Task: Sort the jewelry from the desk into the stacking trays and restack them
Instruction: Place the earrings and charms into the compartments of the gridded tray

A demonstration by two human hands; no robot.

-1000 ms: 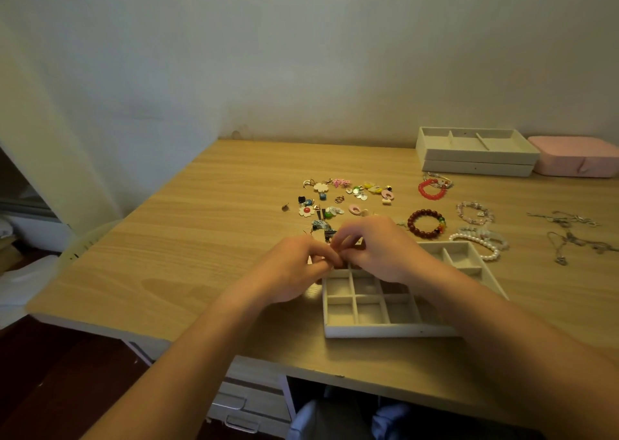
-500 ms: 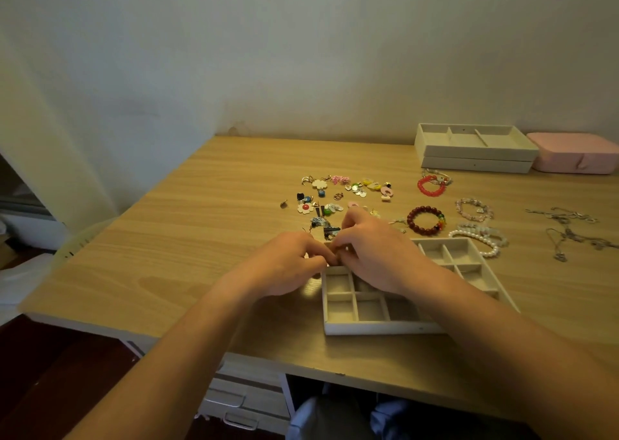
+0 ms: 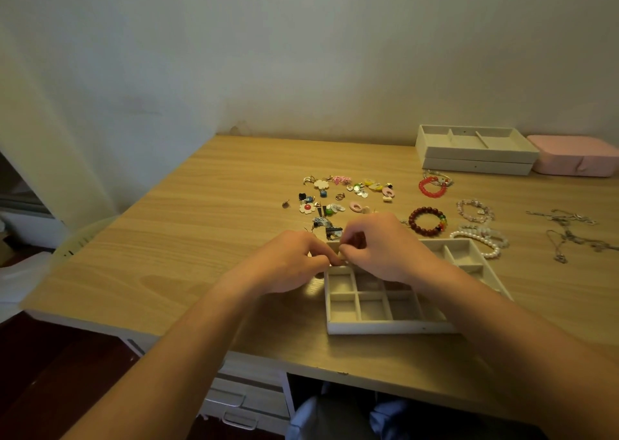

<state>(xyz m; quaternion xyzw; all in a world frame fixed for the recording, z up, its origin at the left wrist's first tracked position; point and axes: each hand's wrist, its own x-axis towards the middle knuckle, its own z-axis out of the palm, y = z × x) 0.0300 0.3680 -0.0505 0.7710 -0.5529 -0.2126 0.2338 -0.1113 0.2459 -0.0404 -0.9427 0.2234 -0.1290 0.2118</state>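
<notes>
**Hands joined over tray corner; pinched item not legible**

Both hands are together, fingertips meeting above the far-left corner of the divided tray [image 3: 385, 327]. Fingers of the left hand [image 3: 291, 262] and the right hand [image 3: 385, 248] are curled. Whether they pinch a piece cannot be told, because the contact point is too small and shadowed.

The right hand and forearm cover the tray's middle cells and part of its right side. The tray sits near the front edge of the desk [image 3: 217, 221].

Unsorted jewelry lies beyond:
- earrings and charms [image 3: 335, 198] just behind the hands, with details too small to read;
- bead bracelets [image 3: 427, 220] to the right;
- thin necklaces [image 3: 569, 231] far right, tangled and indistinct.

Two stacked trays [image 3: 475, 164] and a pink box [image 3: 576, 158] stand by the wall. The box is cut off by the frame edge.
</notes>
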